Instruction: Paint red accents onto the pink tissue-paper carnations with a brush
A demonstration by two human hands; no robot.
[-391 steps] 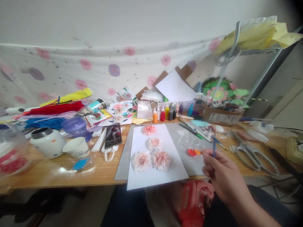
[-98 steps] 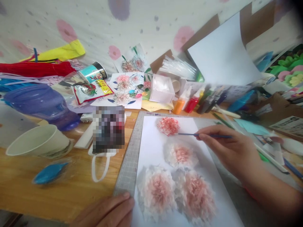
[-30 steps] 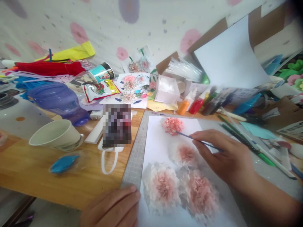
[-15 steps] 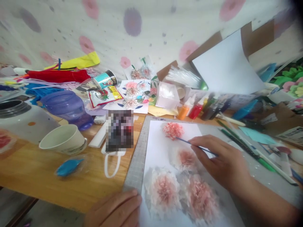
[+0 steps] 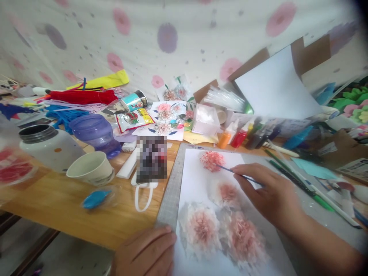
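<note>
My right hand (image 5: 267, 188) is closed in a pinch around a thin blue paintbrush (image 5: 240, 175). Its tip touches the coral-pink ruffled flower (image 5: 212, 160) at the top of a white sheet of paper (image 5: 191, 184); the bristles are too small to make out. Lower on the sheet sit three pale flowers with pink centres: a small one (image 5: 227, 193), one at left (image 5: 201, 227) and one at right (image 5: 243, 235). My left hand (image 5: 148, 253) lies flat at the sheet's left edge with fingers extended, partly cut off by the frame.
Under the sheet is a grey cutting mat (image 5: 169, 199). A paper cup (image 5: 89, 168), a blue packet (image 5: 97, 199) and a phone-like blurred item (image 5: 151, 159) stand to the left. Paint bottles (image 5: 238, 138) line the back. Pens and brushes (image 5: 304, 184) lie right of my right hand.
The view has turned slightly left, so the things on the left appear further right. The paintbrush stays at the coral flower with only a small shift; my left hand keeps to the paper's edge.
</note>
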